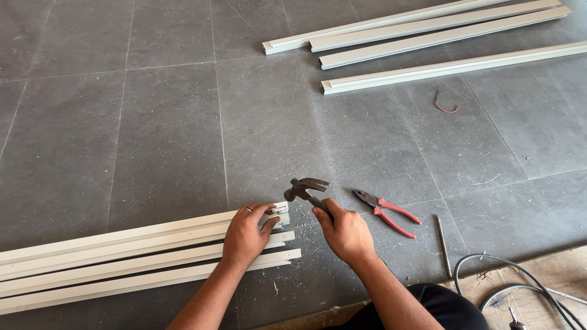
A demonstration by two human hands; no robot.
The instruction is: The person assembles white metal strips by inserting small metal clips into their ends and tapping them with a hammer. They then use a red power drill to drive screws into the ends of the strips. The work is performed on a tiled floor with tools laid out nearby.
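Note:
My right hand (347, 232) grips the handle of a dark claw hammer (306, 189), its head raised just above the floor. My left hand (246, 235) presses down on the right ends of several white plastic channel strips (134, 260) lying side by side, the thumb and forefinger pinching a small metal piece (278, 211) at the end of the top strip. The hammer head hangs just right of and above that piece. A ring shows on one finger of the left hand.
Red-handled pliers (388, 214) lie on the grey tiled floor right of the hammer, with a thin metal rod (443, 244) beyond them. Several more white strips (428, 40) lie at the top right. A short red wire (445, 104) and grey cables (507, 287) sit nearby.

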